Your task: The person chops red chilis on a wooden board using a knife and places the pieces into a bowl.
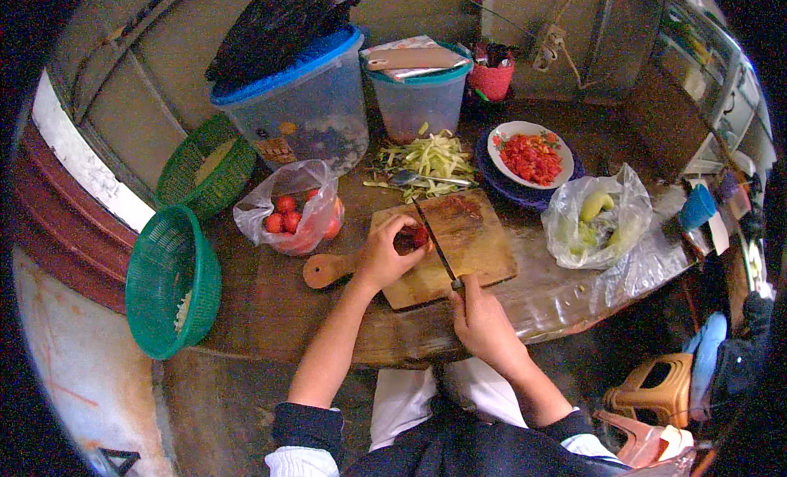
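Note:
On the wooden cutting board [486, 243], my left hand [390, 249] holds a dark red piece, probably tomato, at the board's left side. My right hand [482, 314] grips the handle of a knife [438, 243], whose dark blade slants up and left beside that piece. Red smears mark the board's upper part. Beyond it lies a pile of pale green vegetable strips [433, 160] with a metal spoon [406, 178] on it. A floral plate [501, 132] of chopped red pieces stands at the back right. Whole tomatoes [286, 212] sit in an open plastic bag to the left.
A green basket [209, 274] and a darker one [240, 175] stand at the left. Two lidded plastic tubs [307, 102] and a pink container [492, 80] line the back. A clear bag of green vegetables [593, 209] lies at the right, near the table's curved edge.

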Tool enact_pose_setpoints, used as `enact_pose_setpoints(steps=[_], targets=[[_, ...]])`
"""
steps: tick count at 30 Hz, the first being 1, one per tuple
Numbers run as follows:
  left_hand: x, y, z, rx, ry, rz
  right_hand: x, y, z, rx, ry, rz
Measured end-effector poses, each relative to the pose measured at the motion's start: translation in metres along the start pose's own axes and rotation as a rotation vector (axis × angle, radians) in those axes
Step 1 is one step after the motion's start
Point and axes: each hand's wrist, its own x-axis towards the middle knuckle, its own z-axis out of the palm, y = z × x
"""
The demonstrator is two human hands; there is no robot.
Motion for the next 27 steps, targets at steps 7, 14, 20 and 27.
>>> enact_pose_setpoints(steps=[7, 14, 20, 27], targets=[[0.003, 0.009, -0.011, -0.09, -0.09, -0.061, -0.002, -0.009, 0.004, -0.119, -0.037, 0.053], [0.002, 0.002, -0.008, -0.022, -0.031, 0.011, -0.002, -0.013, 0.002, -0.168, -0.028, 0.057], [0.002, 0.007, -0.008, -0.102, -0.057, -0.066, -0.001, -0.014, 0.01, -0.261, -0.022, 0.083], [0.003, 0.004, -0.009, -0.053, -0.022, -0.014, -0.001, -0.018, 0.014, -0.267, 0.029, 0.046]])
